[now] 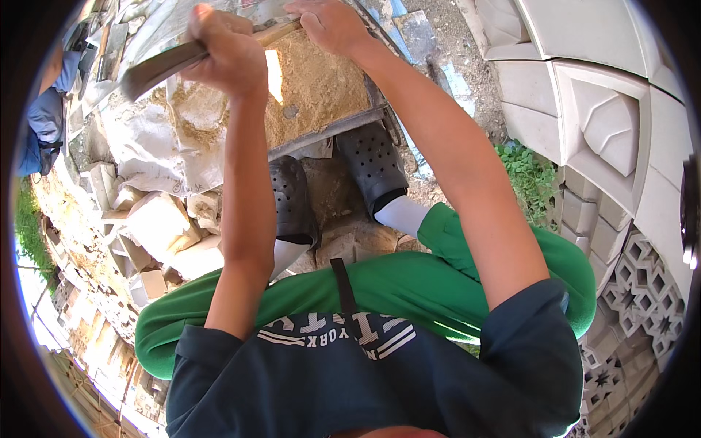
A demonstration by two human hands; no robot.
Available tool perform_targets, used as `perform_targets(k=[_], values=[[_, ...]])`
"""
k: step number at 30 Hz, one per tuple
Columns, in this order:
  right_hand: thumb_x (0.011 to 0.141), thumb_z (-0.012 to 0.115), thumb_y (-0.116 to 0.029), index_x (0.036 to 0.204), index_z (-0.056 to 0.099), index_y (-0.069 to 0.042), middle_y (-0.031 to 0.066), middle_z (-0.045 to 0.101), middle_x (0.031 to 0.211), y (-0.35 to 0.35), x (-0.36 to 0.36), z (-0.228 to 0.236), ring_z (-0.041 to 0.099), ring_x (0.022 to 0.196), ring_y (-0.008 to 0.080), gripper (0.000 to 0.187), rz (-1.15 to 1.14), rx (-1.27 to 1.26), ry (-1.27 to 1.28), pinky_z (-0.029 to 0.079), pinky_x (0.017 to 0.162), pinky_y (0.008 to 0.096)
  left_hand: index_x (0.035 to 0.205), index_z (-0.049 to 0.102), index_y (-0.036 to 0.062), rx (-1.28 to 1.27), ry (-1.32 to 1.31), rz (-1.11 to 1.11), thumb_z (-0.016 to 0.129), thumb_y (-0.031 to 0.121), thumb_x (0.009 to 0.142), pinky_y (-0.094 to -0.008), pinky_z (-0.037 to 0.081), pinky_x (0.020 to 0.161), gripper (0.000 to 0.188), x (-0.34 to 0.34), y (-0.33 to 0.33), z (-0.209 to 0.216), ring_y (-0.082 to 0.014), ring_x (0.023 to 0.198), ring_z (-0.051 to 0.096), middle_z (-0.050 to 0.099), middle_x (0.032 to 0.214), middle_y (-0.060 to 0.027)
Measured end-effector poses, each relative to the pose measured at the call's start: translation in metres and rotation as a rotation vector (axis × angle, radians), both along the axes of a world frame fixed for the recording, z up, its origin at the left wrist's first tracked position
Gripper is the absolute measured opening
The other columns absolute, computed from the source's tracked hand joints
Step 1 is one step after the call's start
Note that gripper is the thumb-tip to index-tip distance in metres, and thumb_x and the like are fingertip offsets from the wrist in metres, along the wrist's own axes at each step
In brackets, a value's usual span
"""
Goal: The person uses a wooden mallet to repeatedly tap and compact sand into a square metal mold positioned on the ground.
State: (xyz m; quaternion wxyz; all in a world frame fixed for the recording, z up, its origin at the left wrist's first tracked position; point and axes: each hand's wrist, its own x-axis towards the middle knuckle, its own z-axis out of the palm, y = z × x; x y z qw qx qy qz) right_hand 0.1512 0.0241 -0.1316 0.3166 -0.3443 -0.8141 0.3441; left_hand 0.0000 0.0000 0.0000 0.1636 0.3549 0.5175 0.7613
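Outdoor work yard on my feed, daylight. To right I see pale moulded blocks [602, 120] stacked like wall, some faces recessed with raised facets. Lower right: openwork blocks [648, 281] pierced with star-shaped holes. Green weeds [531, 182] sprouting at foot of stack. Ground [482, 109] bare, gritty, blue and white scraps [420, 36] strewn over it near top. Left side: broken blocks [157, 230] heaped in harsh sun, parts washed out for me. Greenery [31, 226] at far left rim.
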Motion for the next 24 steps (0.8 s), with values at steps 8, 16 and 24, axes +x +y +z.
perform_targets(k=[8,16,24], values=[[0.098,0.047,-0.021,0.124,0.067,-0.002,0.0216,0.068,0.123,0.139,0.041,-0.013,0.062,0.118,0.0372,0.038,-0.029,0.321,-0.078,0.040,0.115,0.0469,0.061,0.047,0.0081,0.109,0.362,0.034,0.061,0.013,0.094,-0.0255,0.033,0.044,0.036,0.044,0.098,-0.008,-0.0114,0.047,0.047,0.051,0.058,-0.0003],[0.099,0.047,-0.022,0.127,0.066,-0.003,0.0212,0.068,0.124,0.132,0.020,-0.002,0.061,0.118,0.0394,0.039,-0.100,0.283,0.015,0.042,0.111,0.0484,0.073,0.055,0.0049,-0.040,0.428,0.104,0.059,0.017,0.097,-0.0279,0.044,0.047,0.027,0.013,0.102,-0.032,-0.0129,0.054,0.054,0.051,0.061,-0.0007],[0.099,0.049,-0.023,0.131,0.064,-0.005,0.0193,0.065,0.131,0.131,0.023,-0.009,0.058,0.125,0.0384,0.040,-0.046,0.230,0.021,0.043,0.109,0.0489,0.054,0.043,0.0070,0.080,0.005,-0.120,0.054,0.015,0.099,-0.0273,0.030,0.040,0.047,0.052,0.069,0.013,-0.0063,0.040,0.041,0.049,0.048,-0.0011]])
